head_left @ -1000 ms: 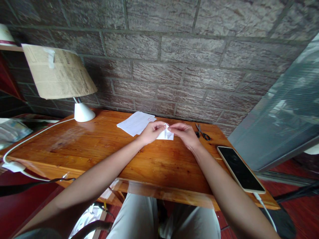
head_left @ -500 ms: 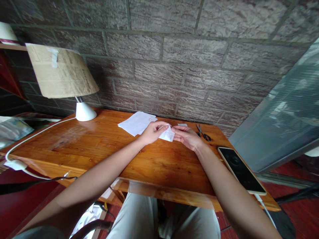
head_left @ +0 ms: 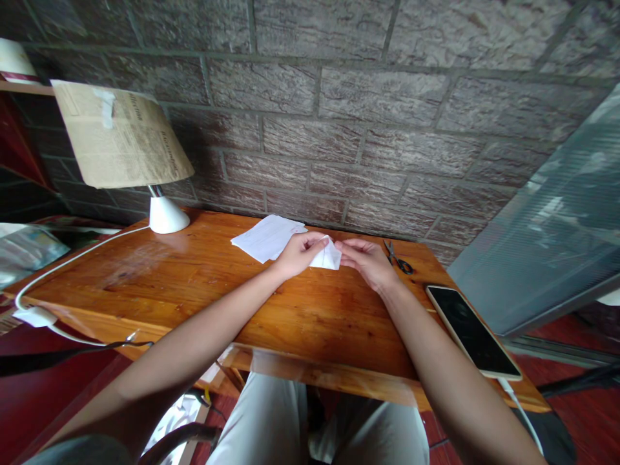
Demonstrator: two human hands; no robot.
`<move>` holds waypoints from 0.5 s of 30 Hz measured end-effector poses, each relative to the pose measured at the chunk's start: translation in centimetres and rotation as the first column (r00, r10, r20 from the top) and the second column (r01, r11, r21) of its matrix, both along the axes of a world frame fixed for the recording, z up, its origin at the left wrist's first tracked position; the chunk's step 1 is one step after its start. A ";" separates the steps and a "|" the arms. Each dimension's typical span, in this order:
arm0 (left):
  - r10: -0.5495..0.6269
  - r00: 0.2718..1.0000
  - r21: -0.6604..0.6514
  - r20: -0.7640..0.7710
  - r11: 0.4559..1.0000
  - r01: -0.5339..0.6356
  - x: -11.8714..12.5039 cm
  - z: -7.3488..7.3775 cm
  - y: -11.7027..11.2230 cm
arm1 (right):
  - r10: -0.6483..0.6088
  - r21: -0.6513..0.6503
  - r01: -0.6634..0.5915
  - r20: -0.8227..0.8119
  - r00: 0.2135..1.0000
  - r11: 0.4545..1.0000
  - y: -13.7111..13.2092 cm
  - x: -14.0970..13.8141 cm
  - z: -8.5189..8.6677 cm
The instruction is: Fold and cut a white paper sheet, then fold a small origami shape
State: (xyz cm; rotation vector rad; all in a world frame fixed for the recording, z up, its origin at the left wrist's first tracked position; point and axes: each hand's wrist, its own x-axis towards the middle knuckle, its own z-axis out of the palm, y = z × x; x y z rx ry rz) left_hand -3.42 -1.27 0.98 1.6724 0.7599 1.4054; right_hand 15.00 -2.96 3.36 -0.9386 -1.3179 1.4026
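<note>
A small folded piece of white paper sits between my two hands on the wooden table. My left hand pinches its left side with closed fingers. My right hand has its fingers curled onto the paper's right edge. Part of the paper is hidden under my fingers. A stack of white sheets lies just behind my left hand.
A pair of scissors lies right of my right hand. A black phone with a cable rests near the table's right edge. A lamp with a paper shade stands back left, its white cord trailing to the left edge. A brick wall stands behind the table.
My right hand let the paper go half a second ago, then came back onto its right edge. My left hand kept its pinch throughout.
</note>
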 end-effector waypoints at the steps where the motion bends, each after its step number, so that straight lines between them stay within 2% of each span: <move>1: 0.019 0.999 -0.029 0.032 0.999 -0.018 0.0 0.0 0.1 | -0.005 0.003 0.005 0.000 1.000 1.000 0.0 0.1 0.1; 4: 0.083 0.984 -0.137 0.155 0.989 -0.062 -0.2 0.1 0.5 | 0.020 0.047 -0.021 0.015 1.000 0.999 -0.1 0.2 0.3; 8: 0.132 0.946 -0.248 0.294 0.967 -0.058 -0.2 0.0 0.8 | 0.086 0.193 -0.111 0.130 0.988 0.975 -0.3 -0.4 -0.4; 11: 0.109 0.937 -0.288 0.332 0.958 -0.010 0.1 0.1 0.5 | -0.025 0.286 -0.029 0.185 0.982 0.958 0.2 -1.3 -1.7; 15: 0.062 0.945 -0.259 0.321 0.966 0.024 0.4 0.2 0.0 | -0.186 0.355 0.116 0.170 0.968 0.928 1.0 -1.7 -2.8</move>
